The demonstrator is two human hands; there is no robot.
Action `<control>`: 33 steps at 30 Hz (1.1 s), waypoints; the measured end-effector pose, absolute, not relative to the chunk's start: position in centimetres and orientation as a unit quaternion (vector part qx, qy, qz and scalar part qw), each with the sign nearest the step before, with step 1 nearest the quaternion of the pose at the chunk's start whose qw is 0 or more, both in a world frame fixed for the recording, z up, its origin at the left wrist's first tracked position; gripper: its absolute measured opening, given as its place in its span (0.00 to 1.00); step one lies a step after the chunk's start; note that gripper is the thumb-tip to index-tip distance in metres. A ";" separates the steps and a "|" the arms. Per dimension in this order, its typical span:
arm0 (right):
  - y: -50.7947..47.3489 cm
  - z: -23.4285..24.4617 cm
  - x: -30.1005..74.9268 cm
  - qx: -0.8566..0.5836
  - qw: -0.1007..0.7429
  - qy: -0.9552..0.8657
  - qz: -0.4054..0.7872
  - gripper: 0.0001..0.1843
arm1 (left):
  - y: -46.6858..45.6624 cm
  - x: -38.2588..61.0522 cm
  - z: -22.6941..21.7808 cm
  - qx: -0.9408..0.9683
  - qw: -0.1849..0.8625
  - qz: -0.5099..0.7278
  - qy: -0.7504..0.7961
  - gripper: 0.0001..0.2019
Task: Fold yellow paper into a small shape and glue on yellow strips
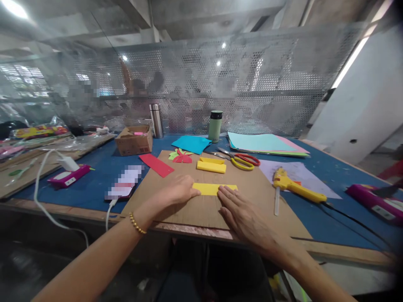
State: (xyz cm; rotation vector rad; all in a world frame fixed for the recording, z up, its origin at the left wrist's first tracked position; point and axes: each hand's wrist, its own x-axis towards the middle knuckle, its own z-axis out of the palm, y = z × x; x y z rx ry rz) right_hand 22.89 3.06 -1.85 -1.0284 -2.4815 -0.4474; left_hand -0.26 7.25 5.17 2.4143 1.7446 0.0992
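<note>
A yellow paper strip [214, 188] lies flat on a brown board [204, 209] in front of me. My left hand [176, 191] rests on the board with its fingers curled, pressing the strip's left end. My right hand [242, 214] lies flat with fingers stretched out, fingertips touching the strip's lower right edge. A gold bead bracelet [137, 223] circles my left wrist.
Farther up the board lie folded yellow paper [211, 166], a red strip [156, 165], a red and green paper cutout [180, 156] and scissors [241, 160]. A yellow glue gun [297, 188], cardboard box [134, 140], two flasks [156, 121], coloured sheets [264, 144] and a phone [122, 186] sit around.
</note>
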 end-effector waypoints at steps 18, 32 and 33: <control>1.1 2.9 17.9 -0.470 0.035 -0.867 -0.162 0.18 | 3.5 -1.6 3.6 0.855 -0.145 0.099 0.489 0.12; 1.1 2.3 23.6 -0.495 0.065 -0.851 -0.165 0.14 | 2.5 -0.5 1.3 0.865 -0.072 0.174 0.466 0.13; 1.0 2.4 24.2 -0.496 0.064 -0.848 -0.175 0.13 | 2.5 -0.6 1.1 0.863 -0.076 0.182 0.465 0.13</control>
